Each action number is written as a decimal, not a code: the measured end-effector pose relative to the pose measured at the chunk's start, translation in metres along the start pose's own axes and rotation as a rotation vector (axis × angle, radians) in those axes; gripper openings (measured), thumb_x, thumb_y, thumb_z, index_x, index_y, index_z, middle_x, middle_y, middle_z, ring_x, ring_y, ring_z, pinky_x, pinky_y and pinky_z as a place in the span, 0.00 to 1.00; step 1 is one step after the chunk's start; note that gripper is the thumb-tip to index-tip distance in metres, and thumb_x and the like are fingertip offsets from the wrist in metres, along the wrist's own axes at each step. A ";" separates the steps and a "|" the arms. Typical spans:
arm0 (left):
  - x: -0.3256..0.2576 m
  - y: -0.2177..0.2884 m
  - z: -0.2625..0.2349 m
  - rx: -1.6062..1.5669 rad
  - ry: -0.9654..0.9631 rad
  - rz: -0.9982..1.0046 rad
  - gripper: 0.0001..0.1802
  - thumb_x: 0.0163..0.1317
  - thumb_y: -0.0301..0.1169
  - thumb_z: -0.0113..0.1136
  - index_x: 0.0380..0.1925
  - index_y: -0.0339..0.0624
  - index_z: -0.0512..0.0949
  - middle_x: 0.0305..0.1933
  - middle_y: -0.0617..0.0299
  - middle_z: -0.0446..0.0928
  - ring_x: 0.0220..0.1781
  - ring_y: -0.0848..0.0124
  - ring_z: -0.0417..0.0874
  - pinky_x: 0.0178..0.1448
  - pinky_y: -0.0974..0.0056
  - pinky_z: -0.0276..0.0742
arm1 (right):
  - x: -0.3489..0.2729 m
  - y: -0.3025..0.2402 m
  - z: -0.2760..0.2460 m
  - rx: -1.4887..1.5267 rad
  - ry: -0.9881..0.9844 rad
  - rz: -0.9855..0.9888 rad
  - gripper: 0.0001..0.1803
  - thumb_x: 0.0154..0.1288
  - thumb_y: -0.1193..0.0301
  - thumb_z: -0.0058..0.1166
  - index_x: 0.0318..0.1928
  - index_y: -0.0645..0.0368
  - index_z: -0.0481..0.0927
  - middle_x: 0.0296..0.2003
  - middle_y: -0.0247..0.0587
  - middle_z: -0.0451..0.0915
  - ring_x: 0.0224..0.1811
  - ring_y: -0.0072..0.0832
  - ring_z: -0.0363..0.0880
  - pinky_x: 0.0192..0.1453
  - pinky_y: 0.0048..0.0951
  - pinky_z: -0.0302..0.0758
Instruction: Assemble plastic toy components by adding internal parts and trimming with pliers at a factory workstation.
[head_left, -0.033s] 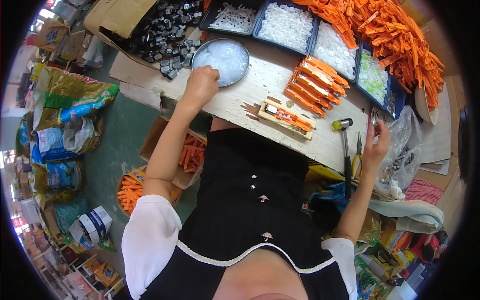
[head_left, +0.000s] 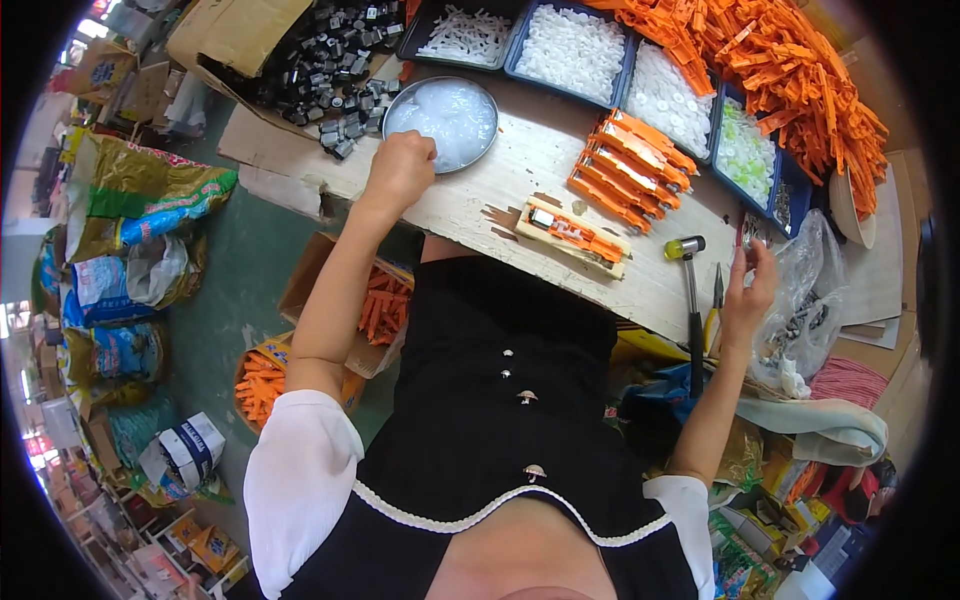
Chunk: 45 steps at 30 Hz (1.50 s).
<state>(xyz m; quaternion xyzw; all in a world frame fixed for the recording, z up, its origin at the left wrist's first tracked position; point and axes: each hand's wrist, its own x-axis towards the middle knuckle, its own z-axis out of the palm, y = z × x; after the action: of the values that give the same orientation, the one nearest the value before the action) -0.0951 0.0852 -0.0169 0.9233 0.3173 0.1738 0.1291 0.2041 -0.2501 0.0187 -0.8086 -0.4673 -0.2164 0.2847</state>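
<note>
My left hand is closed at the near rim of a round metal bowl of whitish, clear gel; whatever its fingers hold is hidden. My right hand is at the table's right side, its fingers apart, beside small metal parts and a clear plastic bag. Between the hands, an orange part with metal pieces lies in a pale fixture block. Behind it several orange assemblies lie in a row. A hammer with a yellow-and-black head and pliers lie left of my right hand.
Trays of white parts, white discs and greenish pieces line the far side. Orange parts heap up at the far right. A cardboard box with black-and-silver parts stands far left. Boxes of orange pieces sit below the table edge.
My left hand has shifted very slightly left and toward me at the bowl's rim. My right hand has barely moved, and the things on the table lie as before.
</note>
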 end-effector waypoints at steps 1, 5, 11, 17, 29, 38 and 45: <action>0.000 0.000 -0.001 0.013 -0.002 -0.024 0.05 0.43 0.23 0.55 0.23 0.37 0.79 0.25 0.50 0.76 0.29 0.56 0.78 0.34 0.61 0.72 | 0.000 -0.006 0.001 0.018 -0.025 0.053 0.11 0.59 0.76 0.50 0.44 0.62 0.73 0.32 0.39 0.74 0.30 0.25 0.70 0.36 0.24 0.68; 0.002 0.001 -0.008 -0.116 -0.050 -0.109 0.07 0.41 0.24 0.52 0.21 0.38 0.80 0.25 0.48 0.77 0.30 0.52 0.78 0.38 0.56 0.74 | -0.002 -0.022 0.008 0.187 -0.044 0.165 0.12 0.60 0.76 0.50 0.45 0.63 0.73 0.32 0.37 0.73 0.31 0.24 0.70 0.37 0.23 0.68; -0.001 -0.003 -0.011 -0.137 -0.003 -0.119 0.06 0.42 0.24 0.54 0.21 0.37 0.80 0.24 0.48 0.77 0.27 0.56 0.79 0.35 0.60 0.75 | 0.003 -0.056 0.024 0.325 -0.160 0.129 0.13 0.59 0.78 0.48 0.46 0.61 0.71 0.34 0.43 0.73 0.34 0.32 0.72 0.40 0.27 0.68; -0.016 0.015 -0.020 -0.681 0.138 -0.435 0.06 0.50 0.22 0.58 0.29 0.32 0.77 0.21 0.64 0.74 0.24 0.80 0.74 0.27 0.73 0.68 | 0.004 -0.108 0.047 0.641 -0.311 0.082 0.14 0.59 0.81 0.46 0.47 0.61 0.71 0.32 0.37 0.71 0.34 0.24 0.72 0.38 0.22 0.69; -0.043 0.004 -0.001 -0.063 0.350 0.178 0.05 0.47 0.18 0.57 0.26 0.34 0.74 0.29 0.55 0.72 0.27 0.62 0.74 0.31 0.67 0.69 | 0.000 -0.129 0.063 0.640 -0.359 -0.078 0.11 0.52 0.83 0.53 0.38 0.62 0.75 0.34 0.41 0.72 0.35 0.31 0.73 0.38 0.25 0.70; -0.038 0.046 -0.010 -1.281 0.188 -0.452 0.06 0.54 0.22 0.58 0.33 0.33 0.77 0.26 0.63 0.75 0.24 0.79 0.75 0.25 0.75 0.69 | 0.008 -0.147 0.062 0.758 -0.377 0.060 0.12 0.52 0.83 0.53 0.40 0.63 0.76 0.32 0.41 0.74 0.33 0.30 0.74 0.38 0.24 0.71; -0.032 0.084 0.001 -1.538 0.034 -0.484 0.08 0.54 0.23 0.59 0.34 0.30 0.77 0.26 0.59 0.76 0.23 0.76 0.75 0.24 0.74 0.70 | 0.014 -0.159 0.071 0.728 -0.297 -0.069 0.10 0.51 0.81 0.55 0.36 0.62 0.76 0.32 0.41 0.74 0.36 0.33 0.72 0.41 0.29 0.69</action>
<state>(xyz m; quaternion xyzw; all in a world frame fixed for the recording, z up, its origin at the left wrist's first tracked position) -0.0729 0.0005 0.0038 0.4788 0.3022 0.3249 0.7576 0.0773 -0.1304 0.0155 -0.6613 -0.5762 0.0731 0.4747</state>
